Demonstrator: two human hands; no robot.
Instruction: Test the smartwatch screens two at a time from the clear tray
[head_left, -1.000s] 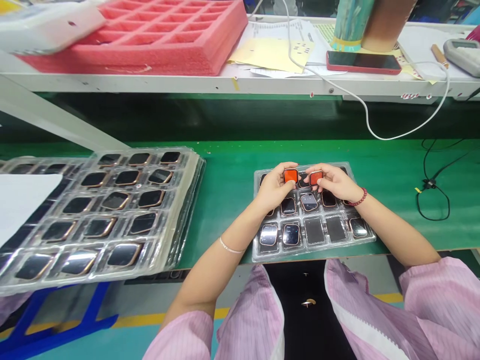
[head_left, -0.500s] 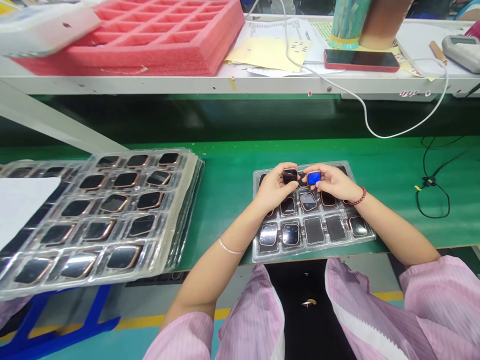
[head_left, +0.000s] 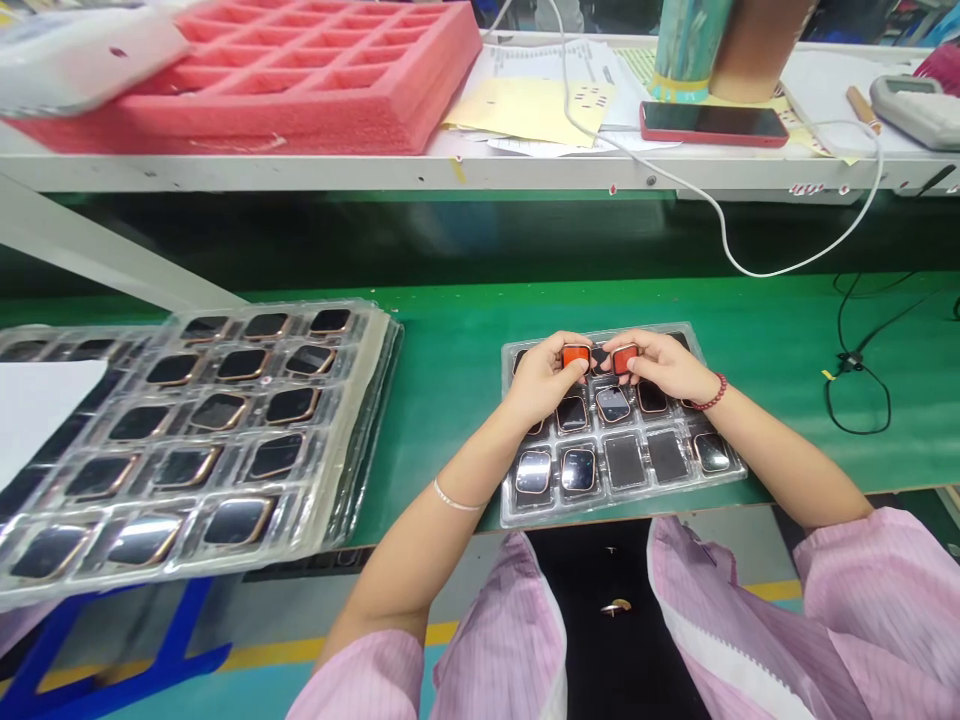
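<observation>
My left hand [head_left: 546, 375] is closed on a smartwatch body [head_left: 574, 354] whose screen glows orange-red, the thumb lying on its lower edge. A second smartwatch body [head_left: 624, 358], its screen red as well, is pinched in my right hand [head_left: 667, 364]. Both are held side by side above a clear plastic tray [head_left: 547, 512]. In that tray lie several more strapless watches with dark or reflecting screens, such as one watch [head_left: 578, 469] in the front row. Two front-row pockets [head_left: 625, 460] hold no watch. My hands and wrists cover part of the back rows.
Stacked clear trays [head_left: 300, 520] full of watches stand on the left, with a white sheet [head_left: 45, 420] over one side. Above runs a white shelf [head_left: 360, 174] bearing pink foam [head_left: 360, 125], papers and a phone [head_left: 712, 122]. A white cable [head_left: 720, 215] hangs down; a black cable [head_left: 855, 365] lies right.
The screen in my left hand went from dark to orange-red, and the one in my right hand from blue to red. Both hands keep their hold. The view has shifted slightly.
</observation>
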